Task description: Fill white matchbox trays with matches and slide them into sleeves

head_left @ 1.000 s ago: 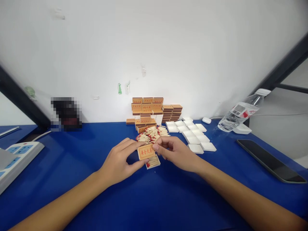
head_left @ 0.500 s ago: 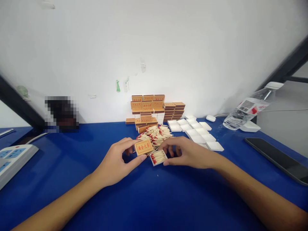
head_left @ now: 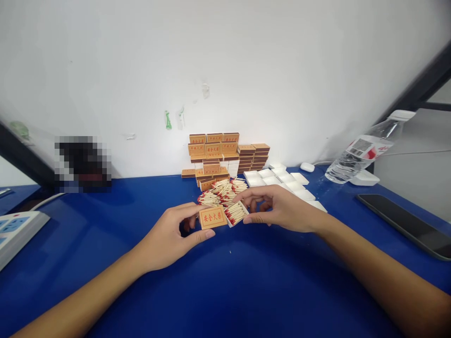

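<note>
Between thumb and fingers, my left hand (head_left: 176, 232) grips an orange matchbox sleeve (head_left: 213, 217) with red characters on its face. A white matchbox tray (head_left: 230, 224) filled with red-tipped matches (head_left: 237, 213) is pinched in my right hand (head_left: 269, 206). The tray is tilted, and its left end lies at the sleeve's right end; whether it has entered the sleeve I cannot tell. Just behind both hands spreads a heap of loose matches (head_left: 221, 191).
Matchboxes (head_left: 213, 149) are stacked against the wall, with another stack (head_left: 253, 157) beside them. White empty trays (head_left: 282, 180) lie to their right. A tilted water bottle (head_left: 366, 148) and a phone (head_left: 405, 225) are at the right, a power strip (head_left: 21, 234) at the left.
My right hand has raised the match-filled tray and turned it, bringing it up against the sleeve's end. My left hand has levelled the sleeve. The view has shifted slightly.
</note>
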Demonstrator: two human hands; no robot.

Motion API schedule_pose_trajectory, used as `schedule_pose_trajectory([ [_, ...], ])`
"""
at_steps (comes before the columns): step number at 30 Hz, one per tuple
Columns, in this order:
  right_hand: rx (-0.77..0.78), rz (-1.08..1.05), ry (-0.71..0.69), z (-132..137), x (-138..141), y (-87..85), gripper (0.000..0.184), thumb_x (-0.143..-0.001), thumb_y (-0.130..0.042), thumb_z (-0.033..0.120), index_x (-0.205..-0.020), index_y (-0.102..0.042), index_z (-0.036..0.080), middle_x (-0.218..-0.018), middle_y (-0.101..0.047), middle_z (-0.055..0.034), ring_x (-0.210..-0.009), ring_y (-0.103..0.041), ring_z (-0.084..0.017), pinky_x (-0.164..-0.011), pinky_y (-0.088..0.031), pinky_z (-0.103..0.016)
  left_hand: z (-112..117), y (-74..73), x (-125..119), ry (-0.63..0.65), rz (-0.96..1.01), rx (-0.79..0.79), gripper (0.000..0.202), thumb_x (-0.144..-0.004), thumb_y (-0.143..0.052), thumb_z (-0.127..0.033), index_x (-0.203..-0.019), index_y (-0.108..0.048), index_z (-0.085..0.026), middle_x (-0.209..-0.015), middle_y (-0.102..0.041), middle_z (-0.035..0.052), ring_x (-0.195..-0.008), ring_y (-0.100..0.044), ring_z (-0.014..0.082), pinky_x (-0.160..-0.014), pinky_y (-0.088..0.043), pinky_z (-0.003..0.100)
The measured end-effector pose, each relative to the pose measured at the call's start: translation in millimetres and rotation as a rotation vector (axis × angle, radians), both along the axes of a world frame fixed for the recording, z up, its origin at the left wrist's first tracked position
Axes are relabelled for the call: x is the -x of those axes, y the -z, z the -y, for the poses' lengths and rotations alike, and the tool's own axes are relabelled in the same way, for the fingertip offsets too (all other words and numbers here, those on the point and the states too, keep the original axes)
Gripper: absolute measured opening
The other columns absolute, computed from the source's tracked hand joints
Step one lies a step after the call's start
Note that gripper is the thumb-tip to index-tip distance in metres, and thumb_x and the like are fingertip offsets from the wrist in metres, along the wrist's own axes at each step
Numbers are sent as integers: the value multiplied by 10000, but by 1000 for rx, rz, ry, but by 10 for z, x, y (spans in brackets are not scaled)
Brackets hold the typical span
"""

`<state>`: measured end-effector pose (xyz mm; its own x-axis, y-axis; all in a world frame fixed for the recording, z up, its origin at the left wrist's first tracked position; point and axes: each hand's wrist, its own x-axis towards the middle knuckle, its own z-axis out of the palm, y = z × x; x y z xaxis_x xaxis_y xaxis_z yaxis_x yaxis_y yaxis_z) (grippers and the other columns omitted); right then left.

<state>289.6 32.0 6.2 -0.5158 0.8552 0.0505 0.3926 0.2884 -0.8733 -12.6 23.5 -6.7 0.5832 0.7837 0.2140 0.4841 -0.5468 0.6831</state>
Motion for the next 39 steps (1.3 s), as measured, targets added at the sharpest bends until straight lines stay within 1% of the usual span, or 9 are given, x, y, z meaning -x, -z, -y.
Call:
schedule_pose_trajectory([
  [8,-32,-50,79,40,57,18,483,-790,-884,441,-1194,-754,210,-857,-681,3,-750,-629,-150,-676,-535,-306,3,34,21,9,-4,-8,333,-966,-709,-519,-1146,-748,-242,-788,-531,-21,-706,-478,143,-634,-422,258],
  [14,29,-150,118,109,194,77,466,-763,-909,436,-1147,-763,216,-843,-691,1,-712,-635,-148,-554,-508,-265,5,46,-5,-30,43,45,342,-939,-730,-549,-982,-731,-210,-745,-531,-25,-672,-474,146,-600,-400,265],
  [17,-5,-164,136,192,303,93,432,-760,-920,419,-1116,-784,216,-835,-707,-2,-745,-656,-156,-635,-534,-288,41,41,-36,-11,56,66,325,-934,-742,-543,-993,-742,-223,-749,-531,-28,-674,-467,145,-601,-394,262],
  [19,-16,-165,153,257,380,106,450,-790,-901,408,-1184,-781,228,-858,-722,-11,-757,-657,-161,-648,-536,-295,65,40,-54,-1,71,64,318,-949,-728,-536,-1028,-753,-230,-773,-547,-22,-684,-473,145,-613,-407,259],
  [24,-40,-168,180,410,511,150,708,-919,-775,440,-1561,-539,257,-1098,-736,-70,-751,-631,-156,-616,-549,-306,57,66,-40,-109,129,4,431,-967,-710,-532,-1301,-723,-261,-834,-631,-3,-714,-540,157,-638,-456,267],
  [30,-81,-58,54,542,563,200,711,-1016,-634,457,-1653,-382,265,-984,-680,-33,-644,-550,-122,-563,-512,-279,47,101,-18,-157,93,-65,504,-987,-682,-534,-1422,-665,-281,-896,-691,15,-749,-595,177,-676,-501,292],
  [33,-78,-60,36,562,572,189,723,-1020,-626,435,-1669,-339,296,-985,-668,-25,-647,-537,-121,-532,-480,-264,43,70,-11,-137,69,-110,509,-1003,-665,-522,-1453,-637,-288,-1088,-734,47,-899,-660,209,-794,-543,323],
  [36,-67,-55,50,536,564,180,746,-1009,-635,406,-1674,-314,296,-1012,-673,-25,-655,-552,-118,-545,-488,-261,-93,-5,106,-153,9,-170,515,-1015,-642,-523,-1462,-626,-268,-1154,-737,58,-969,-670,224,-867,-545,341],
  [39,-185,7,105,464,524,198,647,-1000,-632,319,-1611,-424,265,-1061,-694,-42,-658,-565,-119,-621,-522,-295,-411,-60,390,-266,-127,-258,524,-1016,-578,-602,-1362,-687,-224,-1070,-740,62,-889,-648,227,-812,-528,336],
])
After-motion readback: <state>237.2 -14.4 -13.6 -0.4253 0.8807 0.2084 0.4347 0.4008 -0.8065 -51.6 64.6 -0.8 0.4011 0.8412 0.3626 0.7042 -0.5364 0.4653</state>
